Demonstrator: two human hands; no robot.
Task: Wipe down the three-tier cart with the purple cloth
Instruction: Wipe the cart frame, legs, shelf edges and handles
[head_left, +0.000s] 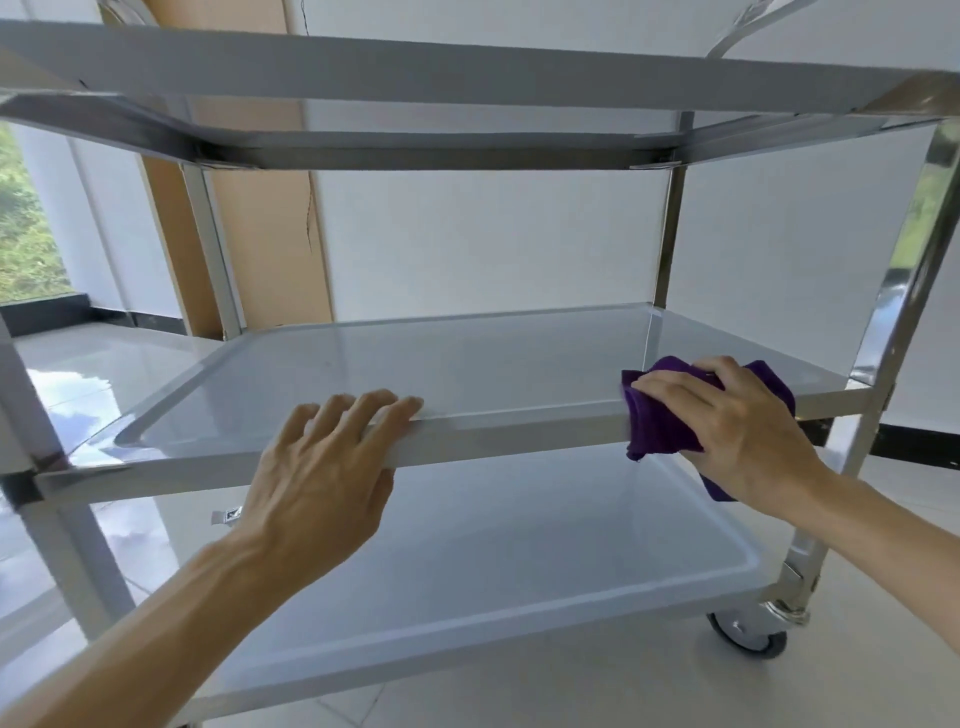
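Observation:
The three-tier steel cart fills the view: top shelf (467, 73) overhead, middle shelf (441, 364) at hand height, bottom shelf (467, 561) below. My left hand (322, 467) grips the front rim of the middle shelf left of centre, fingers over the top and thumb underneath. My right hand (737, 431) holds the bunched purple cloth (660, 421) and presses it over the same front rim near the right end. Part of the cloth hangs below the rim under my palm.
A shiny upright post (898, 322) stands at the cart's right front corner, with a caster wheel (748, 636) under it. Behind the cart are a white wall and a brown panel (260, 249). Pale tiled floor surrounds the cart; a window is at far left.

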